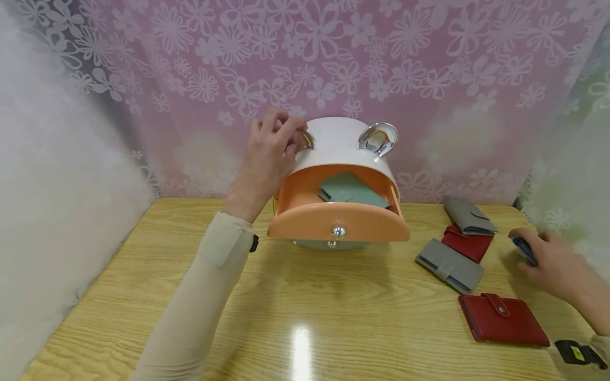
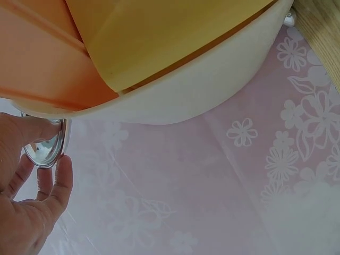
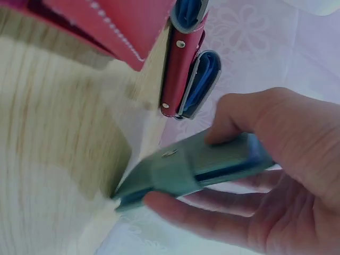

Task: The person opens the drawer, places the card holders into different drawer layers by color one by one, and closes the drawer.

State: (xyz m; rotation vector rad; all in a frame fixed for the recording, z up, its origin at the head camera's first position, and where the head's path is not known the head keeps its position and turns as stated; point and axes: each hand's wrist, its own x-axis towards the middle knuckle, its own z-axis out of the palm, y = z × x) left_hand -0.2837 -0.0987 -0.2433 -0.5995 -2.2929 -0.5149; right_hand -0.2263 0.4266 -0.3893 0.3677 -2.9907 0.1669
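My left hand grips one shiny silver ear of a white rounded drawer box. The box's orange top drawer is pulled out, and a light green wallet lies inside. At the right side, my right hand pinches a grey-green wallet with a snap strap and a blue lining. In the right wrist view it is tilted, its lower end near the tabletop; contact cannot be told. Beside this hand lie a grey strap wallet and a red snap wallet.
Farther back, another grey wallet rests on a second red wallet. The box stands toward the back of the wooden table. A pink flowered curtain hangs behind it. The other silver ear sticks out at the right.
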